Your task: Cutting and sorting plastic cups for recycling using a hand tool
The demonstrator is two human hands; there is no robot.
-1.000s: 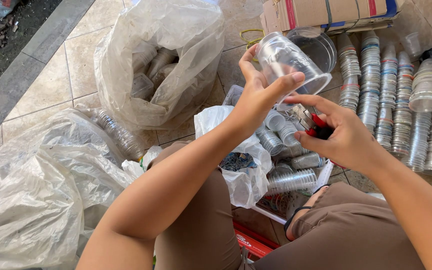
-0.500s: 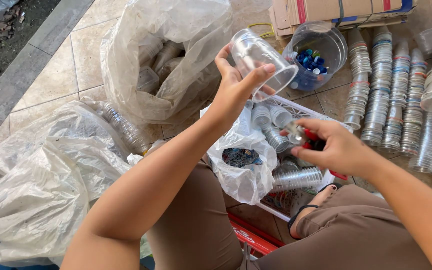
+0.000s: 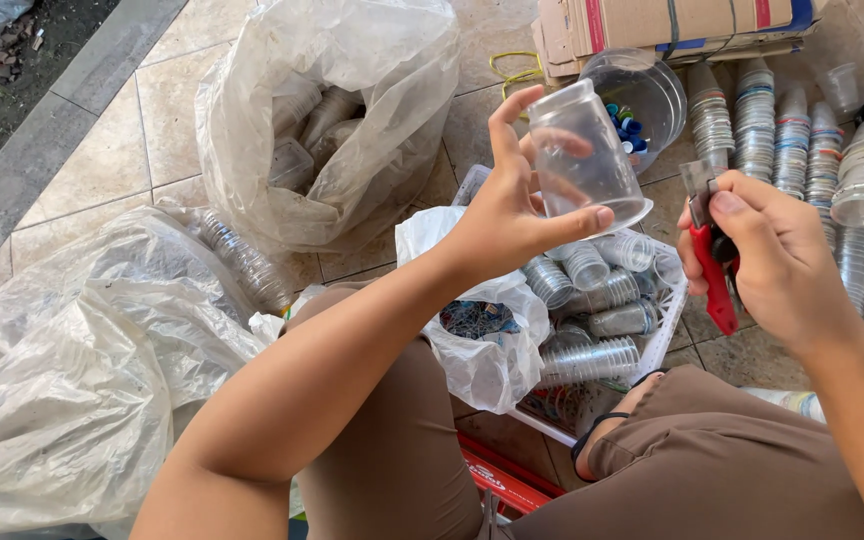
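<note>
1. Hands: two, both bare. The left hand (image 3: 512, 225), at the centre of the frame, is closed around one clear plastic cup (image 3: 584, 155), held upside down with its wider rim lowermost, thumb on the near side and fingers behind the see-through wall.
2. The right hand (image 3: 772, 255), at right of centre, is closed around one cutter (image 3: 714, 255) with a red handle and a short grey metal blade pointing up, just beside the cup's rim but apart from it.
3. One white basket (image 3: 667, 330) below the hands holds a loose pile of ribbed clear cups, too many to count.
4. Three large crinkled clear plastic bags: one (image 3: 352, 130) at upper centre with cups inside, one (image 3: 62, 370) at lower left, one smaller (image 3: 482, 350) beside the basket.
5. Stacked cups (image 3: 757, 115) stand in several columns at upper right on the tiled floor (image 3: 102, 150).
6. One flattened cardboard bundle (image 3: 652, 25) lies along the top edge.
</note>
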